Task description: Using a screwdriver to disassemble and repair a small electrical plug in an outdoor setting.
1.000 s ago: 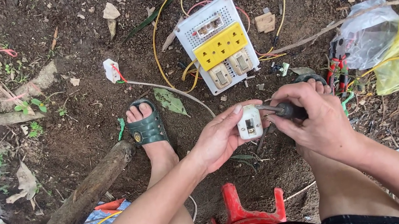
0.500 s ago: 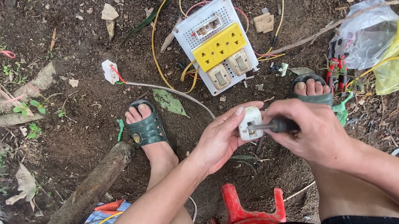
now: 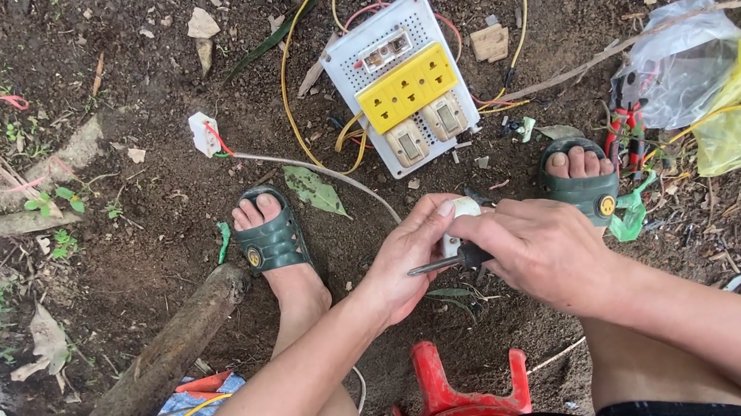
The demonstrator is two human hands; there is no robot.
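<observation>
Left hand (image 3: 411,262) closed on a small white fitting (image 3: 460,220), right hand (image 3: 539,244) gripping a screwdriver (image 3: 446,264) against it; a slipping tip could likely jab the left palm

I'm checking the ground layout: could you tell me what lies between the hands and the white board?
In the head view, only bare soil with a thin grey cable separates the hands' white part from the board.
</observation>
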